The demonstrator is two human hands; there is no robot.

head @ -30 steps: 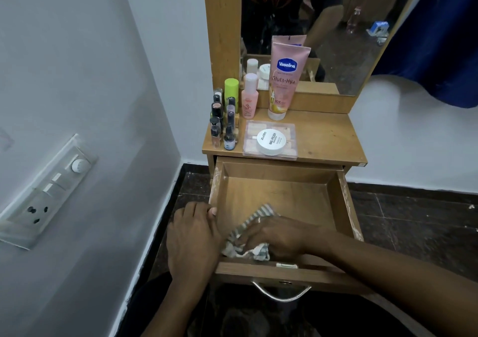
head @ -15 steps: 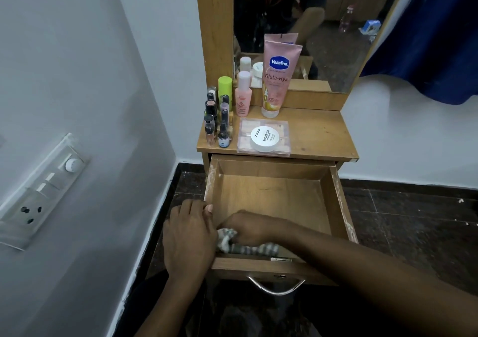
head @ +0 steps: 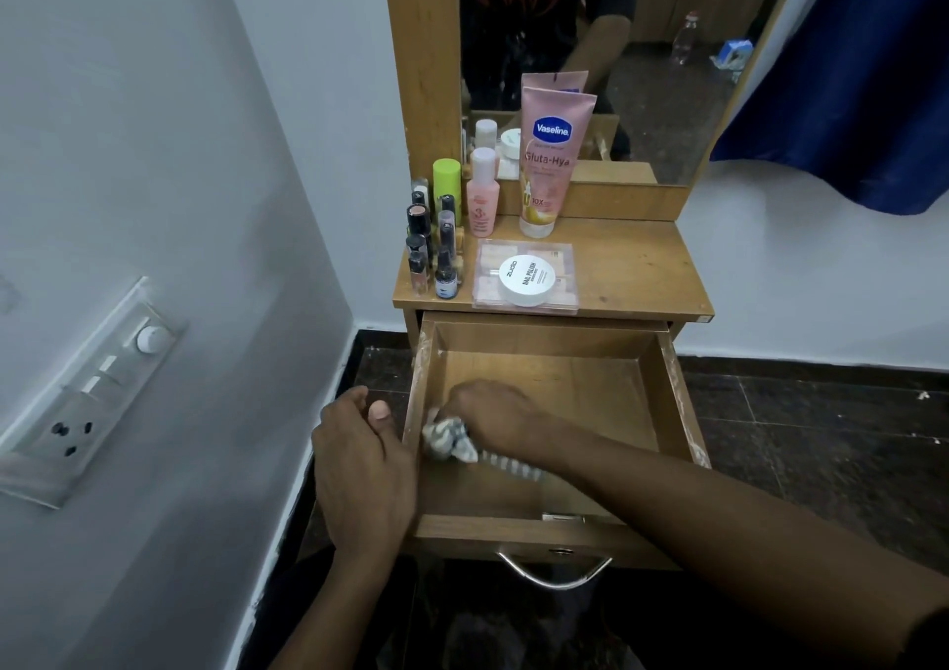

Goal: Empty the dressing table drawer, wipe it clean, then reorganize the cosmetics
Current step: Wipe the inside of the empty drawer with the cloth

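Note:
The wooden drawer (head: 672,381) of the dressing table stands pulled out, with nothing inside but a striped grey-white cloth (head: 452,441). My right hand (head: 493,412) presses that cloth against the drawer floor near the left wall. My left hand (head: 362,469) rests against the outside of the drawer's left wall, thumb up at the rim. On the tabletop (head: 631,268) stand a pink Vaseline tube (head: 549,166), a pink bottle (head: 482,194), a green-capped bottle (head: 445,181), several nail polish bottles (head: 431,253) and a white round jar (head: 526,279) on a clear flat case (head: 485,274).
A mirror (head: 667,53) rises behind the tabletop. The white wall with a switch-and-socket panel (head: 87,392) is close on the left. A blue curtain (head: 847,78) hangs at the right. Dark floor tiles (head: 821,438) surround the table. A metal handle (head: 554,572) sits on the drawer front.
My right hand has dragged the cloth from the drawer's front middle leftward and a little deeper, up to the left wall. My left hand stays at the left wall.

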